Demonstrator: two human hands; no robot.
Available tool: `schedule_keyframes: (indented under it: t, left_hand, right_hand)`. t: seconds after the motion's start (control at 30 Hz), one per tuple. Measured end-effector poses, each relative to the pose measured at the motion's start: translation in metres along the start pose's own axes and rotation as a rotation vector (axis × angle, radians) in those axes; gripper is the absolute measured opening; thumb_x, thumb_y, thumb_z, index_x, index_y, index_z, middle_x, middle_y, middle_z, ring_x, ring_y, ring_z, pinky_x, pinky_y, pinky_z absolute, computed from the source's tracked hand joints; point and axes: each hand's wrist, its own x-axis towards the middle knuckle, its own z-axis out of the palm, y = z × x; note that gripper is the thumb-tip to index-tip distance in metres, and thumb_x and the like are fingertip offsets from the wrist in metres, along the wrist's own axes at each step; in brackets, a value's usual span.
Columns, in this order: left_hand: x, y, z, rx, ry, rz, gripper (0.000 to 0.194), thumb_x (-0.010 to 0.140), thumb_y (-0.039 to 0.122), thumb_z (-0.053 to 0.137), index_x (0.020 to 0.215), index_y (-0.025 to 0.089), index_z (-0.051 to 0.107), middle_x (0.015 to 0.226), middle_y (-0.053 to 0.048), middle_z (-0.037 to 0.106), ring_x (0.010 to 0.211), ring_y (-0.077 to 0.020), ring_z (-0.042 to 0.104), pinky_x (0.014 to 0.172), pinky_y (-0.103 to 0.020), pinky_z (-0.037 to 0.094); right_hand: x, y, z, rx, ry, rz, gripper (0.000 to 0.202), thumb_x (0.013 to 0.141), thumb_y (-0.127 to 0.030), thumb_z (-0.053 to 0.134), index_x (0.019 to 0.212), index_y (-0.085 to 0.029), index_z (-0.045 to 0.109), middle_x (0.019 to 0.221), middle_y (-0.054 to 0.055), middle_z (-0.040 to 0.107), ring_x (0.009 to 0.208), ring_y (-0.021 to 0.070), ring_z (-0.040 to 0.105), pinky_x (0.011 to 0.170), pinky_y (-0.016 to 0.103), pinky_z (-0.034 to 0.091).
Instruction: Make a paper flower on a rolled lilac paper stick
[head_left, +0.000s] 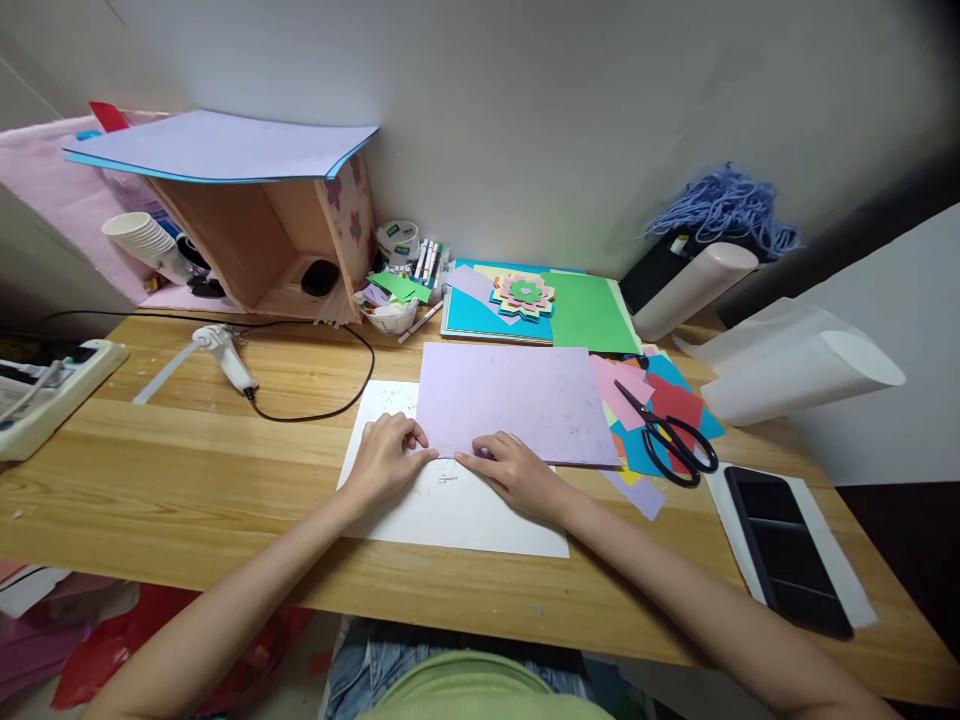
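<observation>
Wood-grain desk (225, 490) set against a grey wall (487, 120); white paper (450, 520) at desk centre. Forearms converge from the near side. Left hand (386, 455) and right hand (521, 478): fingers curled, thumbs at the near edge of a lilac sheet (506, 398); pinch closure cannot be told. Sheet partly overlies the white paper, long axis left–right, near edge slanting slightly nearer at right.

No text can be read clearly: the small dark marks (448, 479) on the white sheet (480, 528) may be writing; the tape roll's (398, 243) green label is illegible.
</observation>
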Motion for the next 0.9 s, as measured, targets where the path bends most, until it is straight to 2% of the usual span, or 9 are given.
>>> schedule_keyframes:
  t: [0.23, 0.37, 0.67, 0.9]
  left_hand:
    - [-0.006, 0.017, 0.016, -0.001, 0.132, -0.037, 0.022, 0.070, 0.044, 0.064, 0.074, 0.022, 0.059, 0.076, 0.001, 0.057, 0.079, -0.0180, 0.051, 0.075, -0.035, 0.032]
    - [-0.002, 0.019, 0.018, -0.011, 0.100, -0.043, 0.021, 0.069, 0.042, 0.066, 0.075, 0.023, 0.060, 0.078, 0.001, 0.057, 0.080, -0.0184, 0.051, 0.074, -0.035, 0.032]
    - [0.005, 0.013, 0.012, -0.051, 0.002, 0.000, 0.008, 0.069, 0.029, 0.066, 0.070, 0.022, 0.061, 0.074, 0.001, 0.057, 0.076, -0.0172, 0.051, 0.069, -0.032, 0.034]
    - [0.004, 0.016, 0.009, -0.009, -0.020, -0.023, 0.007, 0.070, 0.029, 0.064, 0.070, 0.023, 0.063, 0.075, 0.001, 0.058, 0.078, -0.0183, 0.051, 0.070, -0.032, 0.033]
  right_hand:
    - [0.000, -0.001, 0.000, 0.026, -0.017, 0.006, 0.053, 0.079, -0.005, 0.044, 0.127, -0.027, 0.045, 0.102, 0.009, 0.051, 0.090, 0.0198, 0.044, 0.079, 0.036, 0.041]
    - [-0.003, 0.004, -0.001, 0.032, -0.008, 0.002, 0.050, 0.080, -0.005, 0.044, 0.125, -0.026, 0.049, 0.102, 0.009, 0.051, 0.090, 0.0192, 0.045, 0.079, 0.035, 0.041]
    - [-0.027, 0.017, -0.007, 0.050, 0.082, 0.050, 0.032, 0.088, -0.017, 0.043, 0.113, -0.027, 0.059, 0.097, 0.009, 0.053, 0.088, 0.0176, 0.047, 0.077, 0.033, 0.044]
    - [-0.032, 0.018, -0.008, 0.091, 0.152, 0.078, 0.031, 0.088, -0.018, 0.044, 0.113, -0.027, 0.059, 0.094, 0.008, 0.054, 0.082, 0.0167, 0.048, 0.073, 0.034, 0.045]
